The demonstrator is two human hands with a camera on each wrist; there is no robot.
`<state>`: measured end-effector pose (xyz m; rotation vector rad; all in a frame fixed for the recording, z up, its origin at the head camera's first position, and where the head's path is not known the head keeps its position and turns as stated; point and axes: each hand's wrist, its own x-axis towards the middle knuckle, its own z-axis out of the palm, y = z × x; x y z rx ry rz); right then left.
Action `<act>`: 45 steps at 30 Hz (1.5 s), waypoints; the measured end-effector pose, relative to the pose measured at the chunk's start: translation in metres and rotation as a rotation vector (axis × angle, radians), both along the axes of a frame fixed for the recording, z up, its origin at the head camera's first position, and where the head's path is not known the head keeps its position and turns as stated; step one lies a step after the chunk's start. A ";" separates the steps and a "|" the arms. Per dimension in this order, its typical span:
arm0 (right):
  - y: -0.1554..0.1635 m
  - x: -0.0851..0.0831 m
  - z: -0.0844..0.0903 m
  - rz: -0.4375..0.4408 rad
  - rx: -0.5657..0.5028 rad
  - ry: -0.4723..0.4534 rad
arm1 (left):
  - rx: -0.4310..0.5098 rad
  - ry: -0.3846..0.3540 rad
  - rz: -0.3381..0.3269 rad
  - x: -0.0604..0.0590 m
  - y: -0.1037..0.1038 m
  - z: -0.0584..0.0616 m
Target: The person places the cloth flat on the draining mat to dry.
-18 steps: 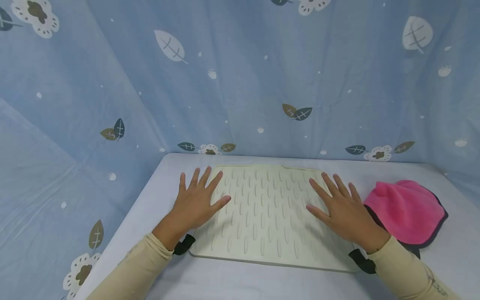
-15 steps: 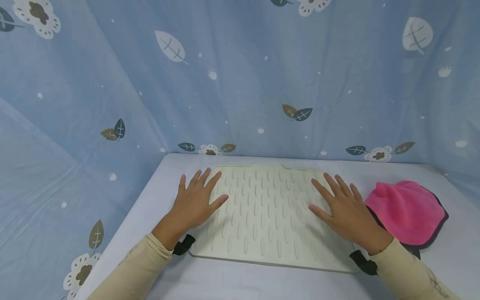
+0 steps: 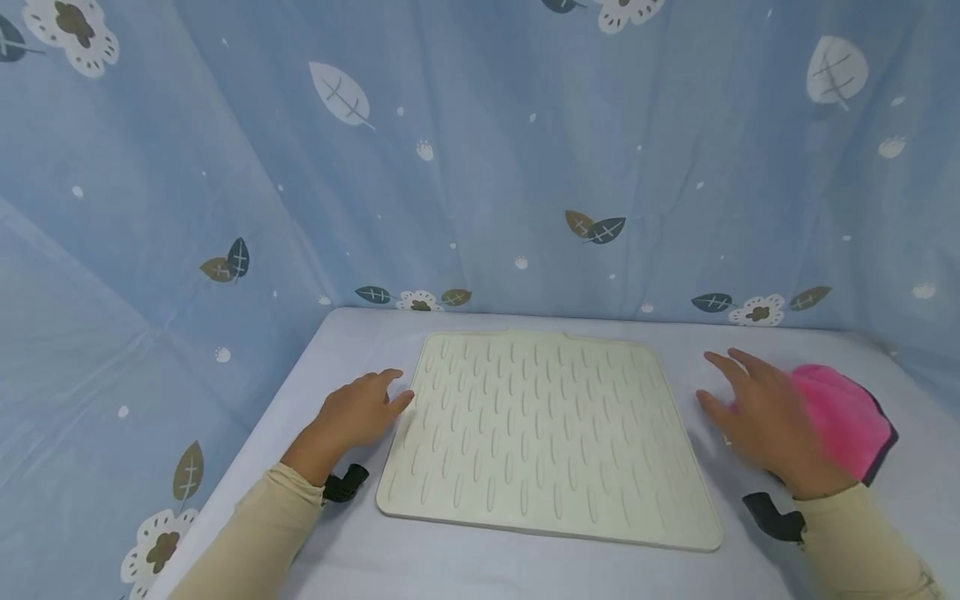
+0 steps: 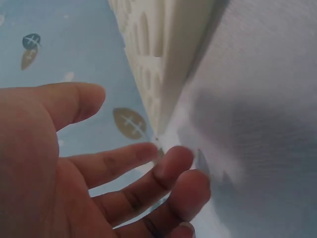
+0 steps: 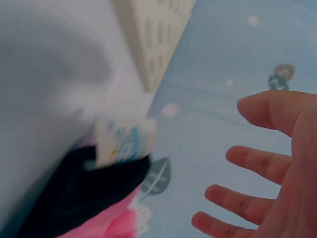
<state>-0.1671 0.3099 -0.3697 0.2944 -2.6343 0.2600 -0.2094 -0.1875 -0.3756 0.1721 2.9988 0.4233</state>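
Nearest the camera, two cream sleeves (image 3: 255, 533) come in over the pale table (image 3: 465, 567), each with a black strap at the wrist. The landmark is the cream ribbed silicone mat (image 3: 547, 433), which lies flat at the middle of the table, its near edge toward the person and its far edge close to the curtain.

Just off the mat's left edge sits the left hand (image 3: 352, 412), palm down, fingers loosely bent and slightly spread, their tips at or almost at the mat's rim; it holds nothing. The left wrist view shows the fingers (image 4: 148, 183) relaxed and apart beside the mat's edge (image 4: 173, 59).

To the right of the mat, clear of its edge, the right hand (image 3: 757, 417) hovers blurred, fingers extended and spread, gripping nothing. It overlaps the near-left part of a pink cloth with dark trim (image 3: 855, 417), which lies right of the mat; whether the hand touches it cannot be told.

Beyond the mat hangs a blue curtain printed with leaves and flowers (image 3: 480, 167).
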 end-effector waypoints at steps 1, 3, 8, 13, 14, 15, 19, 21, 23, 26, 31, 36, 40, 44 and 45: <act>0.004 -0.001 0.000 -0.010 0.002 0.002 | 0.003 -0.017 0.002 -0.001 -0.001 -0.001; 0.011 -0.002 -0.001 -0.028 0.007 -0.009 | 0.007 -0.039 -0.001 -0.002 -0.002 -0.003; 0.027 -0.006 -0.004 -0.110 -0.016 -0.137 | 0.008 -0.073 -0.009 -0.004 -0.005 -0.009; 0.041 -0.009 -0.006 -0.190 -0.047 -0.269 | 0.030 -0.092 -0.013 -0.006 -0.006 -0.013; 0.043 -0.009 -0.007 -0.200 -0.049 -0.284 | 0.039 -0.099 -0.012 -0.006 -0.005 -0.013; 0.045 -0.009 -0.007 -0.207 -0.050 -0.297 | 0.047 -0.104 -0.013 -0.006 -0.005 -0.013; 0.052 -0.010 -0.008 -0.237 -0.056 -0.353 | 0.075 -0.120 -0.012 -0.006 -0.004 -0.013; 0.054 -0.010 -0.009 -0.247 -0.058 -0.382 | 0.077 -0.120 -0.014 -0.006 -0.004 -0.013; 0.057 -0.009 -0.011 -0.251 -0.054 -0.401 | 0.077 -0.118 -0.014 -0.005 -0.004 -0.014; 0.061 -0.010 -0.014 -0.253 -0.042 -0.418 | 0.081 -0.108 -0.018 -0.004 -0.005 -0.014; 0.068 -0.011 -0.018 -0.253 -0.025 -0.424 | 0.093 -0.097 -0.032 -0.004 -0.005 -0.015; 0.073 -0.012 -0.021 -0.263 -0.025 -0.445 | 0.098 -0.099 -0.041 -0.007 -0.005 -0.016; 0.077 -0.014 -0.023 -0.253 -0.025 -0.460 | 0.102 -0.111 -0.045 -0.009 -0.004 -0.017; 0.081 -0.015 -0.023 -0.238 -0.025 -0.481 | 0.104 -0.116 -0.048 -0.009 -0.005 -0.017; 0.081 -0.015 -0.024 -0.238 -0.025 -0.486 | 0.101 -0.115 -0.053 -0.009 -0.005 -0.017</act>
